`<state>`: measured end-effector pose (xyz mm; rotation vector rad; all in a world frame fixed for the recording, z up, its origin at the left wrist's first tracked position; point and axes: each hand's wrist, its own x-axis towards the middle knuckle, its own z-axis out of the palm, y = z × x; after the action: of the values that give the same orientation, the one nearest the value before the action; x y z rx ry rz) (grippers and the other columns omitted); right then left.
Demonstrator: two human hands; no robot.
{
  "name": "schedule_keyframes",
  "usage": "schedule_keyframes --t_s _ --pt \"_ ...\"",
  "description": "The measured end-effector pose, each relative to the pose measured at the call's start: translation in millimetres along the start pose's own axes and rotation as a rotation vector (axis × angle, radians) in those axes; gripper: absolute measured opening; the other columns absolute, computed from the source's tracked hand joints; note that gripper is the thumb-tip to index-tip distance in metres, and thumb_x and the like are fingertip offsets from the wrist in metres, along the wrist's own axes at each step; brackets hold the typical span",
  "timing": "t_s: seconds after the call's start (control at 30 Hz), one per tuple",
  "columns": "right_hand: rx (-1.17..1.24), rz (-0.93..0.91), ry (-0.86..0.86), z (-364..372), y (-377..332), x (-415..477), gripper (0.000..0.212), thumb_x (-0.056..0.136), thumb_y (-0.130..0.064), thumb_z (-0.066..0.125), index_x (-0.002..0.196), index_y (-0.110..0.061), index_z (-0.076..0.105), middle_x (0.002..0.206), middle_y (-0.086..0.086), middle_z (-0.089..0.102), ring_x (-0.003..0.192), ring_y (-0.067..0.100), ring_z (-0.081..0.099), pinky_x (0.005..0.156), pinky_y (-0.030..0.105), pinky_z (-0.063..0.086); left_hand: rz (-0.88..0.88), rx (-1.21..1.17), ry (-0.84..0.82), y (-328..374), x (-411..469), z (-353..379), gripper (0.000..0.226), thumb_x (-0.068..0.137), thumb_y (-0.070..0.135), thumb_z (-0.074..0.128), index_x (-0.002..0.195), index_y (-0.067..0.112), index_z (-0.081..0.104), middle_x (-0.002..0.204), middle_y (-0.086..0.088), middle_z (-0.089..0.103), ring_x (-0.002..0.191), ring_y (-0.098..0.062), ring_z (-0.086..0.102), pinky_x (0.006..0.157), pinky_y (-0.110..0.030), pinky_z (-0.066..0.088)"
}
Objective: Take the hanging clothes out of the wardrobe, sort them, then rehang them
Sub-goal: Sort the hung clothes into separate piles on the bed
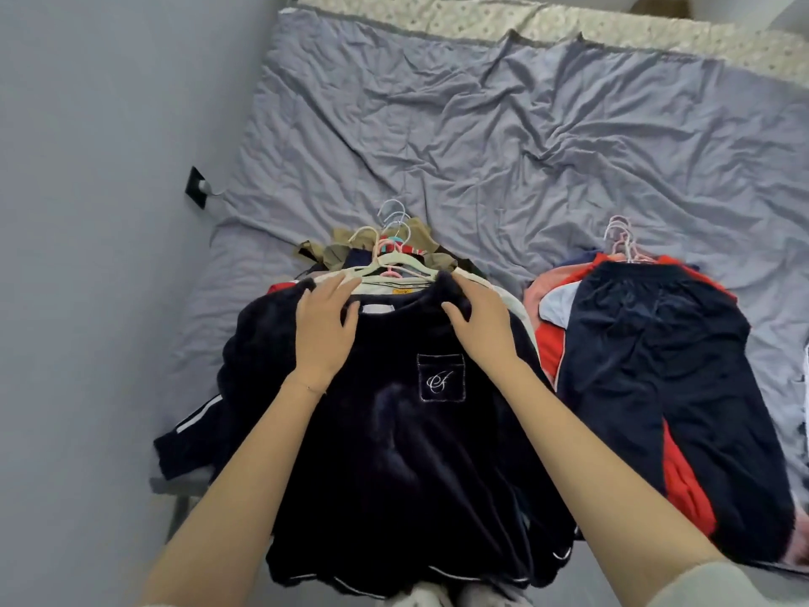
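A dark navy velvet top (394, 453) with an embroidered chest pocket lies on top of a pile of hung clothes (385, 256) at the bed's near left. My left hand (326, 326) rests flat on its left shoulder, fingers spread and touching a white hanger (394, 267). Over on the top's right shoulder by the collar lies my right hand (477, 322), fingers apart. To the right is a second pile, topped by dark navy trousers (665, 387) over red and pink garments, with pink hangers (624, 240) at its far end.
Both piles lie on a bed with a crumpled lilac-grey cover (503, 138). A floral pillow strip (547, 24) runs along the far edge. A grey wall (87, 212) with a black socket (195, 186) closes the left side.
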<state>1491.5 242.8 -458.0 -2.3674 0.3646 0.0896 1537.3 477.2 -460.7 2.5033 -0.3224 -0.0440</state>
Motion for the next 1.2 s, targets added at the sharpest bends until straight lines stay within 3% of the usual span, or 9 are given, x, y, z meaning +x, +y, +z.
schedule_keyframes --t_s 0.17,0.3,0.43,0.57,0.77,0.83,0.97,1.1,1.2 --pt "0.127 0.013 0.096 -59.5 -23.5 -74.3 0.052 0.093 -0.022 0.06 0.143 -0.017 0.047 0.141 -0.004 0.054 0.134 0.012 0.043 0.113 0.037 0.034 -0.024 -0.241 0.004 77.4 -41.6 -27.4 0.037 0.094 0.011 0.059 0.132 0.013 0.059 0.136 -0.003 0.058 0.13 -0.021 0.05 0.11 -0.05 0.037" --pt "0.205 -0.017 0.181 -110.5 -25.2 -145.6 0.054 0.091 -0.02 0.058 0.142 -0.032 0.046 0.126 -0.02 0.059 0.12 -0.002 0.05 0.106 0.02 0.039 -0.002 -0.363 -0.053 145.7 -87.5 -40.2 0.041 0.097 0.016 0.057 0.138 0.016 0.053 0.142 0.0 0.053 0.136 -0.017 0.044 0.113 -0.047 0.035" --pt "0.246 0.041 0.228 -159.6 -3.1 -213.0 0.052 0.092 -0.021 0.063 0.142 -0.024 0.048 0.131 -0.011 0.059 0.126 0.01 0.051 0.108 0.036 0.042 0.028 -0.403 -0.07 215.2 -131.7 -43.4 0.044 0.099 0.021 0.055 0.142 0.02 0.049 0.147 0.006 0.047 0.14 -0.013 0.036 0.117 -0.045 0.03" --pt "0.273 0.029 0.34 -215.7 35.3 -281.0 0.05 0.092 -0.025 0.063 0.14 -0.026 0.05 0.135 -0.015 0.056 0.127 -0.005 0.044 0.109 0.018 0.033 0.081 -0.404 -0.059 283.9 -178.6 -31.5 0.045 0.097 0.018 0.057 0.142 0.017 0.049 0.148 0.002 0.046 0.141 -0.017 0.036 0.116 -0.048 0.03" --pt "0.299 0.063 0.327 -294.7 123.2 -358.2 0.053 0.093 -0.022 0.064 0.143 -0.022 0.047 0.141 -0.006 0.052 0.133 0.012 0.043 0.112 0.041 0.037 0.07 -0.404 0.036 375.4 -246.9 19.9 0.048 0.096 0.02 0.058 0.142 0.018 0.047 0.147 0.006 0.045 0.143 -0.017 0.033 0.118 -0.049 0.026" --pt "0.258 0.056 0.337 -318.6 147.2 -374.0 0.053 0.093 -0.024 0.064 0.143 -0.023 0.047 0.139 -0.007 0.052 0.131 0.013 0.044 0.111 0.04 0.037 0.079 -0.402 0.053 405.2 -262.0 35.9 0.048 0.094 0.024 0.056 0.141 0.021 0.047 0.142 0.014 0.044 0.142 -0.015 0.033 0.119 -0.044 0.024" --pt "0.196 0.051 0.32 -358.3 182.7 -389.2 0.054 0.093 -0.025 0.064 0.144 -0.023 0.046 0.14 -0.007 0.051 0.132 0.015 0.042 0.112 0.032 0.032 0.129 -0.384 0.066 453.0 -279.0 59.9 0.049 0.091 0.025 0.055 0.139 0.017 0.05 0.134 0.023 0.043 0.128 0.009 0.031 0.115 -0.035 0.026" --pt "0.182 0.049 0.264 -386.0 206.8 -383.0 0.055 0.095 -0.029 0.06 0.146 -0.026 0.041 0.145 -0.009 0.046 0.137 0.013 0.036 0.115 0.037 0.031 0.124 -0.363 0.052 478.8 -278.4 77.4 0.047 0.092 0.019 0.057 0.138 0.013 0.05 0.14 0.002 0.051 0.131 -0.012 0.041 0.114 -0.04 0.029" --pt "0.18 0.046 0.226 -397.2 222.7 -364.0 0.055 0.096 -0.028 0.058 0.147 -0.026 0.039 0.147 -0.007 0.044 0.139 0.013 0.034 0.115 0.041 0.03 0.124 -0.343 0.058 489.9 -263.1 92.4 0.044 0.091 0.016 0.058 0.135 0.012 0.052 0.126 0.005 0.055 0.12 -0.012 0.045 0.107 -0.033 0.032"
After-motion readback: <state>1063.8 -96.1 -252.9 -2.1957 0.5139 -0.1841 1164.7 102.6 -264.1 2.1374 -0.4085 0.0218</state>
